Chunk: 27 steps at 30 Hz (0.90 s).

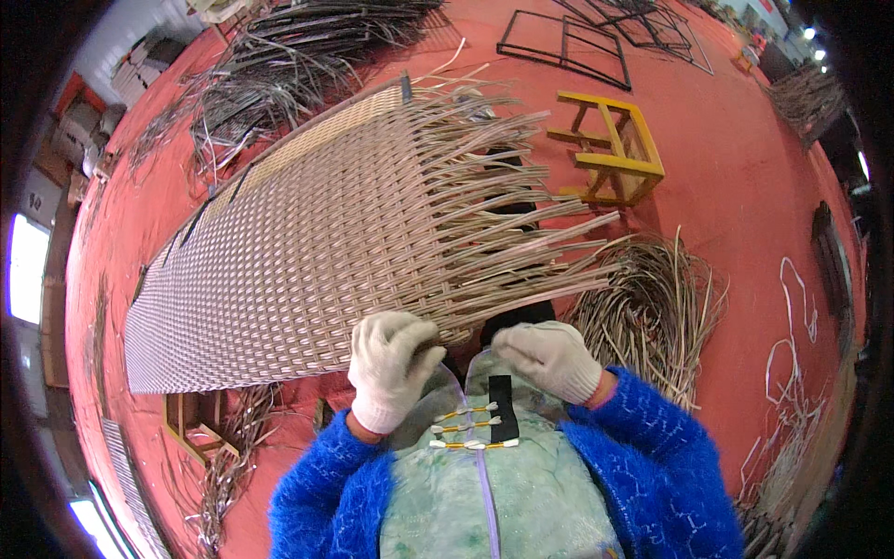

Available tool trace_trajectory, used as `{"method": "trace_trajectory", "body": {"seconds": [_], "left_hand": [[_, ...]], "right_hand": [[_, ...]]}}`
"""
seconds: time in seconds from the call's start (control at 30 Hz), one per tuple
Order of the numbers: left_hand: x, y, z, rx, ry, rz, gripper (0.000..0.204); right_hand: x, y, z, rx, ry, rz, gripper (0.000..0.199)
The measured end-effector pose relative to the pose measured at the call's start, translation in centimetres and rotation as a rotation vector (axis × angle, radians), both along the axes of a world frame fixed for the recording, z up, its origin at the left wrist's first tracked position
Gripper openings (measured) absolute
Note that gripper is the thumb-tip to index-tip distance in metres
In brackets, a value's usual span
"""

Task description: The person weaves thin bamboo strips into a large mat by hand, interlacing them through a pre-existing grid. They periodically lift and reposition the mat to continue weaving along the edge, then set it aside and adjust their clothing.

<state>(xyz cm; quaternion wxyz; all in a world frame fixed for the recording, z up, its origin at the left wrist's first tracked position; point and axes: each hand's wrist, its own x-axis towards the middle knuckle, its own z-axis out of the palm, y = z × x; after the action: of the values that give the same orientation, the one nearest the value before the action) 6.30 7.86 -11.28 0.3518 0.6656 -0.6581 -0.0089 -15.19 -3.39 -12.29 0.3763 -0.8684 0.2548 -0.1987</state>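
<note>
A long woven panel (pixel 298 242) of brown flat strands stretches from the far middle to the left. Loose strand ends (pixel 521 219) fan out from its right side. At the near right corner of the weave, my left hand (pixel 389 368), in a white glove, has its fingers bent together against the near edge. What lies between those fingertips is hidden. My right hand (pixel 551 359), gloved too, is a short way to the right, below the loose ends. Its fingers are curled and pressed together, and I cannot make out what they hold.
A coiled bundle of brown strands (pixel 647 312) lies right of my right hand. Beyond it a yellow stool (pixel 619 154) lies on its side. Dark strands (pixel 279 79) are heaped at the far left, black metal frames (pixel 568 47) at the far right. A wooden stand (pixel 197 427) shows beneath the panel.
</note>
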Motion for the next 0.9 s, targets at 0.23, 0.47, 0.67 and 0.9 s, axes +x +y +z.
{"method": "trace_trajectory", "body": {"seconds": [0.23,0.47,0.67,0.9], "left_hand": [[-1.1,-0.3,-1.3,-0.074,-0.096,0.030,0.033],[-1.7,-0.9,-1.5,-0.086,-0.146,0.039,0.035],[-1.9,-1.5,-1.5,-0.123,-0.157,0.000,0.038],[-2.7,-1.5,-1.6,-0.118,-0.238,0.021,0.045]], "right_hand": [[2.7,0.8,-3.4,0.242,-0.093,-0.137,0.037],[2.2,-1.7,-3.2,0.244,0.162,-0.011,0.034],[0.1,-0.6,-4.0,0.825,-0.257,-0.158,0.028],[1.3,-0.8,-3.8,1.197,-0.459,-0.073,0.028]]}}
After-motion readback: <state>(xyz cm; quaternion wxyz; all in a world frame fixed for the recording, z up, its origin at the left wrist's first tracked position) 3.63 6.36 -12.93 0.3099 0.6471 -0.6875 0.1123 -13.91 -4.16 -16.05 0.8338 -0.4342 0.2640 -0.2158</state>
